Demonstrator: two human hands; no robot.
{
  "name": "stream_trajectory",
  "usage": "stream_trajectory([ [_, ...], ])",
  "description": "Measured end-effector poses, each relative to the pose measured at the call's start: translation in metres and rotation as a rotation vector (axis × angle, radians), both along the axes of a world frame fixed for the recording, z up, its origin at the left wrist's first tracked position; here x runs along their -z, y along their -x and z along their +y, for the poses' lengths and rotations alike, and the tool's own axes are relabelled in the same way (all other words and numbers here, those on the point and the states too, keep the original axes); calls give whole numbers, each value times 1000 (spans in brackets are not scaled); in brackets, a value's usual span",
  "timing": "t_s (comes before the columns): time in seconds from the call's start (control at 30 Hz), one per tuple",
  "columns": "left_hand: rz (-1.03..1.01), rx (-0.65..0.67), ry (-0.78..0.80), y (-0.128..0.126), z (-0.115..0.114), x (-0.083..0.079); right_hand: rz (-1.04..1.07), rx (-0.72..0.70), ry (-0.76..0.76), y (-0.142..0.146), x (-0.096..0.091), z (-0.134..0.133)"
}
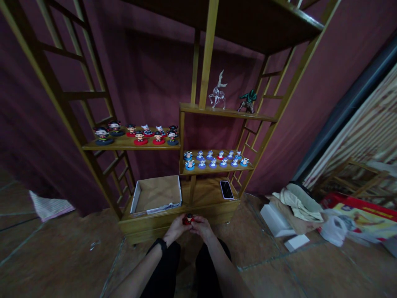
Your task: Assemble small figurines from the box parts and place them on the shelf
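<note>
Between my two hands, low in front of the wooden shelf unit (149, 229), is a small red figurine (188, 219) with a black top. My left hand (176, 229) grips it from the left, and my right hand (201, 227) pinches its right side. A shallow cardboard box (158, 192) lies just beyond my left hand on the bottom shelf. Similar figurines on red and dark bases, such as a red-based one (140, 138), stand on the upper left shelf. Several small blue and purple figurines (212, 162) stand in two rows on the middle right shelf.
A phone (226, 190) lies on the bottom shelf at right. Above stand a clear deer ornament (218, 95) and a dark green figure (247, 100). White boxes (277, 220), a plastic bag (334, 229) and a red-yellow package (366, 215) sit on the floor at right.
</note>
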State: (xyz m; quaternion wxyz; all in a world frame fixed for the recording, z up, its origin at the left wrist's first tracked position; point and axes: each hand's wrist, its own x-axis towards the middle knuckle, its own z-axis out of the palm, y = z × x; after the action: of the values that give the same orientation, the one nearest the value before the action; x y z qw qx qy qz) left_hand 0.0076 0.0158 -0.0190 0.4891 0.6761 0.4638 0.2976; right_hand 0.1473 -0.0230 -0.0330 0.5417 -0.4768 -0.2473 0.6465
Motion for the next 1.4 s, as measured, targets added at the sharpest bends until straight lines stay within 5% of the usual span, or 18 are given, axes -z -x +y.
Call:
stream_trajectory([
  [0.43,263,-37,-230,-8,-16,-17,-23,-64,-9,-8,-19,-10],
  [0.7,663,5,-307,-20,-43,-33,-27,-49,-79,-9,-15,-11],
  [1.07,706,38,-627,-16,-51,-28,-21,-61,-146,-17,-19,-14],
  [1.4,799,102,-691,-5,-48,-23,-100,-78,-242,-12,-10,-6],
])
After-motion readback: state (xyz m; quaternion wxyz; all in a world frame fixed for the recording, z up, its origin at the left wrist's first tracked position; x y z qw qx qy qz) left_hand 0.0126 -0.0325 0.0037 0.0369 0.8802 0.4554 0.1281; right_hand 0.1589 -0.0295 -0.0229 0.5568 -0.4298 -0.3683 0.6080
